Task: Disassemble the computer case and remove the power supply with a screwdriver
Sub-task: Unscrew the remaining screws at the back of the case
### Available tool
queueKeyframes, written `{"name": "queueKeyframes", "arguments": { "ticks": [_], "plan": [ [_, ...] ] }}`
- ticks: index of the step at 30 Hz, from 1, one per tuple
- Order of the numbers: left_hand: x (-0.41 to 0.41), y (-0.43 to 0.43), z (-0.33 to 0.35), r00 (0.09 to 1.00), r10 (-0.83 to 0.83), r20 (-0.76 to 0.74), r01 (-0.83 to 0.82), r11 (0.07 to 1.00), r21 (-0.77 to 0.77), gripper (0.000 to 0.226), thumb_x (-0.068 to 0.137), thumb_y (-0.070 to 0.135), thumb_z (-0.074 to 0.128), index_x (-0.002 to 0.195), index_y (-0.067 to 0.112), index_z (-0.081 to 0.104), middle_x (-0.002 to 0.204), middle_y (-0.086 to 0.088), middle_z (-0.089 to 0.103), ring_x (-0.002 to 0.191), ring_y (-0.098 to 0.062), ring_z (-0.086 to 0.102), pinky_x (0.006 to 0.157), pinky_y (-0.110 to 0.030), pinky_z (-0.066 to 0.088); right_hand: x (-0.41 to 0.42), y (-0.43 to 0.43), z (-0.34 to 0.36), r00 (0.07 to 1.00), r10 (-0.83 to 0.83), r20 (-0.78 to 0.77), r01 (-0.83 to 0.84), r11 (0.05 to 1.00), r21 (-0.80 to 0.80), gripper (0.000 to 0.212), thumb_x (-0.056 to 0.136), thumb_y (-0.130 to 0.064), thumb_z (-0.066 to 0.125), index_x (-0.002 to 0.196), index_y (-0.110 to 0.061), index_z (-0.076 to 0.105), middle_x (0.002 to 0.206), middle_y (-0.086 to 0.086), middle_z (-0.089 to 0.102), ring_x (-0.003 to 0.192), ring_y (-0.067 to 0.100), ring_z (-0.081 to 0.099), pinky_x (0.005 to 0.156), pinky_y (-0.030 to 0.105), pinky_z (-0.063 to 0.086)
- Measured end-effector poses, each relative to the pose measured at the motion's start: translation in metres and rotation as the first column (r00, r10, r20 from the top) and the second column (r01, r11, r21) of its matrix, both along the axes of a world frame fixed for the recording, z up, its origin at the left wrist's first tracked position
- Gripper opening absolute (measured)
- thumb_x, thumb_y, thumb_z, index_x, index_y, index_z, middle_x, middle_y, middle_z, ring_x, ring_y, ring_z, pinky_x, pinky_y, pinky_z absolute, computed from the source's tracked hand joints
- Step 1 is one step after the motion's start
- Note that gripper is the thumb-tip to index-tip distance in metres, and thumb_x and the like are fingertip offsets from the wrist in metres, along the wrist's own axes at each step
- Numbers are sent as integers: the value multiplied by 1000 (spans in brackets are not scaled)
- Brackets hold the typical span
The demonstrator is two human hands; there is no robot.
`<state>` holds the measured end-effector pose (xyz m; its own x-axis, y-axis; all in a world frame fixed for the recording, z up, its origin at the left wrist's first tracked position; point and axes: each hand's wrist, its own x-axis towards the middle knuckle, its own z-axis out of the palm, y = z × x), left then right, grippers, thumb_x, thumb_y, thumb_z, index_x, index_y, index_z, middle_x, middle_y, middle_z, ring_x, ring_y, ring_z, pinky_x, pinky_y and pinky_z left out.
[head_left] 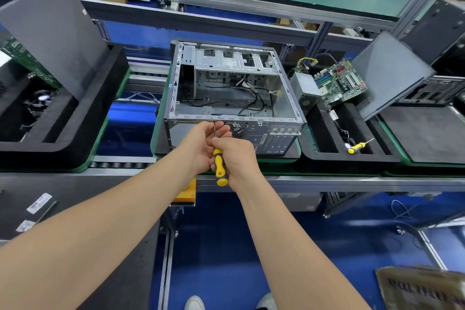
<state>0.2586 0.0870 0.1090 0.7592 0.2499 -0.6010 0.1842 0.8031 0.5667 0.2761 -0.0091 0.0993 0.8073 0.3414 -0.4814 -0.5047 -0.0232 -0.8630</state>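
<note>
- The computer case (226,88) lies open-side up on a green-edged pallet (298,148) at the middle of the bench (327,180), its rear panel facing the person.
- The screwdriver (219,163) points up at the top edge of that rear panel, beside the round fan grille (237,129).
- The right hand (239,156) has its fingers wrapped round the yellow-and-black handle. The left hand (201,141) has its fingers curled about the shaft near the tip. I cannot tell whether a screw sits there.
- To do this step well, I would keep the shaft square to the panel, let the left hand guide the tip, press in firmly while turning, and catch the loose screw.
- A power supply (305,88) and a motherboard (339,83) lie in the black foam tray (324,138) just right of the case, so the work seems nearly finished.
- A second screwdriver (357,147) rests in the same tray.
- Grey side panels (52,38) lean in the neighbouring trays.
- Below is a blue floor (226,234).
</note>
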Motion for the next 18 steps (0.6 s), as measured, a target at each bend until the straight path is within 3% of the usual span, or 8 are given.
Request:
{"name": "queueKeyframes", "arguments": {
  "ticks": [6,9,10,12,14,16,18],
  "plan": [
    [1,0,-2,1000,-12,24,13,999,-41,29,106,25,43,96,13,68,87,-1,78,77,-15,75,93,-33,54,2,-1,-1,994,-1,110,9,997,-75,12,91,-10,72,88,2,76,71,14,62,60,26,60,51,31,52],
    [-2,1,3,1000,-28,-11,27,997,-69,27,104,25,48,96,10,69,88,-4,77,78,-18,75,72,-30,61,3,-3,0,994,14,109,-8,998,-62,10,91,-8,72,82,-5,74,70,14,61,54,22,57,48,28,50],
    [-3,2,4,1000,-20,-17,18,997,-80,25,103,23,50,94,9,68,88,-6,77,80,-19,74,73,-30,60,3,-3,0,994,21,108,-14,998,-62,10,91,-8,72,82,-4,74,70,15,60,52,21,57,47,28,50],
    [-3,4,7,1000,13,-16,-14,995,-96,21,102,20,53,93,6,66,90,-9,75,86,-21,71,93,-31,57,4,-5,1,994,29,102,-23,998,-61,10,92,-8,72,87,0,75,72,16,61,51,20,57,47,28,51],
    [-2,4,9,999,30,-16,-31,996,-87,18,102,17,54,95,5,65,92,-10,73,91,-21,69,104,-31,51,4,-6,1,995,33,94,-28,998,-59,13,91,-9,72,94,3,76,74,16,63,53,20,58,49,28,52],
    [0,3,9,1000,6,-19,-6,1000,-27,16,103,18,54,99,6,64,92,-6,72,89,-17,68,94,-26,52,4,-7,3,997,46,67,-43,998,-44,13,92,-10,72,97,1,77,75,15,65,54,19,59,49,28,51],
    [1,0,7,999,-25,-40,27,999,35,19,103,21,55,94,8,66,87,-1,72,80,-12,64,69,-21,48,4,-7,6,997,76,-19,-76,997,11,13,93,-12,69,98,-2,75,71,10,64,51,17,58,46,26,49]
  ]
}}
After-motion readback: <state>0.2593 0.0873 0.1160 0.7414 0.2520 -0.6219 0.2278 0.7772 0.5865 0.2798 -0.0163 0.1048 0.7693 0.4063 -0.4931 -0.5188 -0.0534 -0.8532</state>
